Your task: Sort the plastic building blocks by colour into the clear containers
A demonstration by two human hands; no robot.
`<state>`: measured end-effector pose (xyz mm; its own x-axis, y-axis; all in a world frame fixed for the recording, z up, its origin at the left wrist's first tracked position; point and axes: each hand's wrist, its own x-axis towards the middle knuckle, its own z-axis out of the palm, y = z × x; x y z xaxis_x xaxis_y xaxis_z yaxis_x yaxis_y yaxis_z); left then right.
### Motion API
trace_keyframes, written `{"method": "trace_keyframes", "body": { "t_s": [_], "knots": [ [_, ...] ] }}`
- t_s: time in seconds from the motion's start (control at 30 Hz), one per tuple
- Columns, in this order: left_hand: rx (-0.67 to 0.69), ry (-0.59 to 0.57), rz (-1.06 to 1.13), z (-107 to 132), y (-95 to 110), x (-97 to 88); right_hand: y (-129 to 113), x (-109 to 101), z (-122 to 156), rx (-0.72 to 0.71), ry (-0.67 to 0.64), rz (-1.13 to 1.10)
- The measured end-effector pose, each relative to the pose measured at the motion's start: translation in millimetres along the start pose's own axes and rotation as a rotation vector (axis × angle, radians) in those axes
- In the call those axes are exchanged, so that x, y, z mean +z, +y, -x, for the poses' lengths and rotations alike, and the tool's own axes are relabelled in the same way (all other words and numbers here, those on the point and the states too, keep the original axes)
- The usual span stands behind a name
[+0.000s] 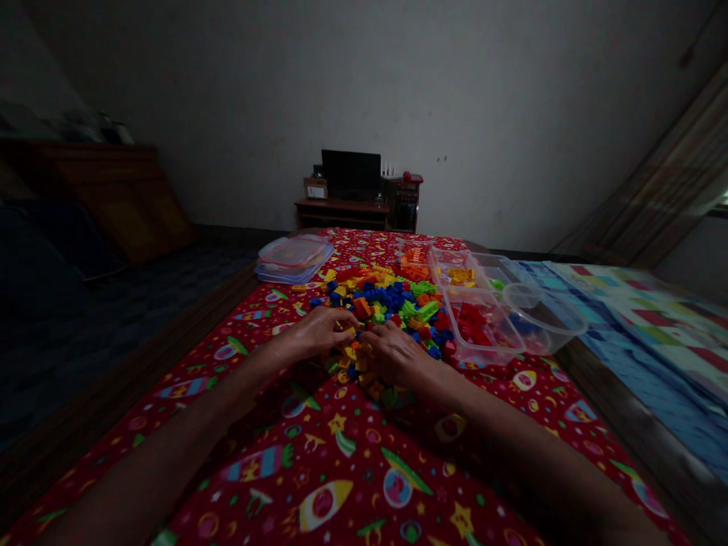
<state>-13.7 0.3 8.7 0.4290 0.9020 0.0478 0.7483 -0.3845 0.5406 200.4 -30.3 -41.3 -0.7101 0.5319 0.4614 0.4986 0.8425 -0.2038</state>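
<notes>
A heap of toy building bricks (392,296) in blue, green, yellow, red and orange lies on the red patterned tablecloth (341,470). My left hand (324,331) is at the heap's near left edge. Its fingers are bent, with a gap between thumb and forefinger, close to some yellow bricks. My right hand (401,355) is just beside it, palm down, fingers curled into the near side of the heap. Its fingertips are partly hidden, so whatever they hold cannot be made out. Yellow and orange bricks (372,388) lie under and in front of the right hand.
Clear plastic boxes (489,353) at the right hold red, yellow and other bricks; orange bricks (414,262) sit behind. A clear round-ended container (560,322) stands beside them. Stacked lids (296,254) lie at the far left. A bed (642,326) adjoins the table's right side.
</notes>
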Motion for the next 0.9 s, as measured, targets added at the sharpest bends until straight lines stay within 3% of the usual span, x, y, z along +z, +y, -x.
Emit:
{"method": "trace_keyframes", "body": {
  "t_s": [0.1, 0.27, 0.4, 0.67, 0.8, 0.9],
  "knots": [
    [-0.021, 0.001, 0.167, -2.5, -6.7, 1.4, 0.8, -11.8, -11.3, 0.093, 0.008, -0.084],
    [-0.096, 0.044, 0.542, -6.7, -1.8, 6.7, 1.6, -24.5, -29.7, 0.414, 0.097, -0.277],
    [-0.094, 0.116, 0.720, -9.3, 6.6, 16.2, 4.9, -27.6, -32.0, 0.486, 0.185, -0.449],
    [-0.125, 0.198, 0.736, -10.2, 10.9, 22.0, 9.7, -30.2, -29.2, 0.431, 0.251, -0.366],
    [0.008, 0.304, 0.504, -12.3, 6.7, 20.7, 13.3, -29.1, -27.5, 0.408, 0.239, -0.347],
    [0.062, 0.311, 0.425, -13.1, 2.7, 23.9, 14.0, -29.3, -27.2, 0.407, 0.232, -0.368]
  ]
}}
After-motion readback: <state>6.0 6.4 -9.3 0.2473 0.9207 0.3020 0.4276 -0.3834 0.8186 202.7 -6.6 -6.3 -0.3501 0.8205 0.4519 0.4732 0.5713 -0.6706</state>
